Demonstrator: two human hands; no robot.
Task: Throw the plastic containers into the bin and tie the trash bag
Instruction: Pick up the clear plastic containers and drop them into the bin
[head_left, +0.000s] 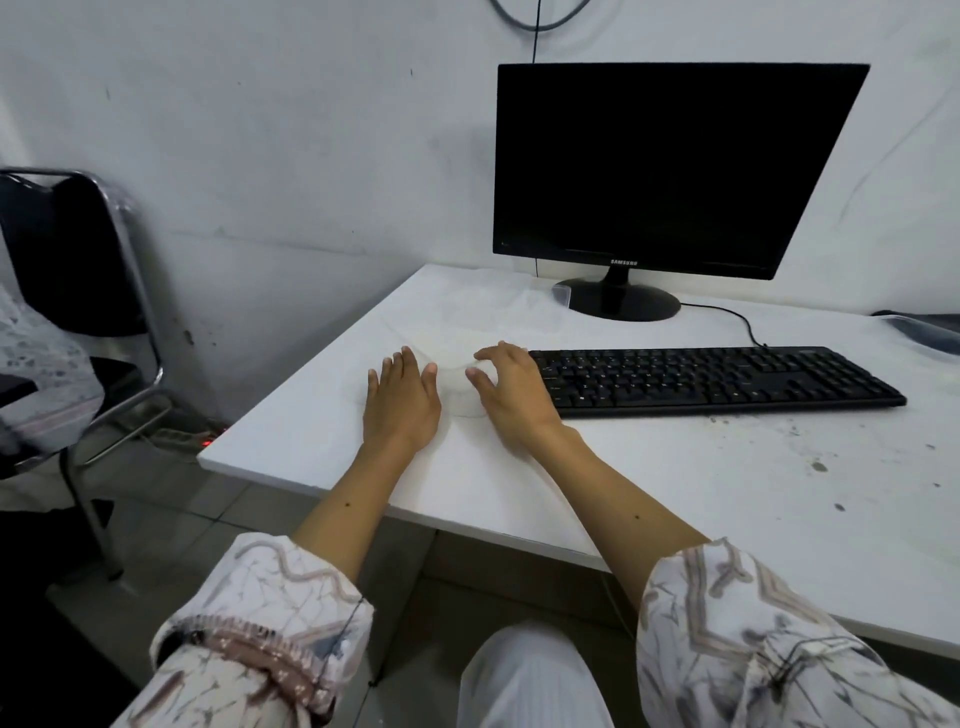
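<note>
A clear, almost invisible plastic container (456, 382) lies on the white table (675, 493) between my two hands, just left of the keyboard. My left hand (400, 402) lies flat on its left edge, palm down with the fingers apart. My right hand (511, 387) is arched over its right side, thumb and fingertips curled onto the plastic. A second clear plastic piece (562, 294) sits by the monitor foot. Another plastic container (922, 332) shows at the far right edge. No bin or trash bag is in view.
A black keyboard (717, 379) lies right of my hands, and a dark monitor (670, 166) stands behind it against the wall. A black metal-framed chair (78, 260) stands left of the table, and a power strip (192, 439) lies on the floor. Dirt specks mark the table's right side.
</note>
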